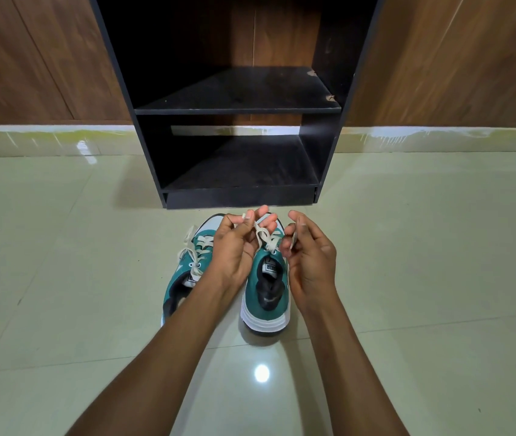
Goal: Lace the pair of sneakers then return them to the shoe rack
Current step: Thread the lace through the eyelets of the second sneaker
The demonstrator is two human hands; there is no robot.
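Observation:
Two teal sneakers with white soles stand side by side on the floor, toes toward the rack. The left sneaker (184,278) has its cream lace tied in a loose bow. Above the right sneaker (266,297), my left hand (234,247) pinches one end of its cream lace (264,239) near the top eyelets. My right hand (310,253) pinches the other end at the shoe's right side. The black shoe rack (237,110) stands just beyond the shoes, both shelves bare.
Glossy cream floor tiles (407,278) spread to both sides and toward me. Brown wood wall panels (30,58) run behind the rack, with a pale skirting strip at their foot.

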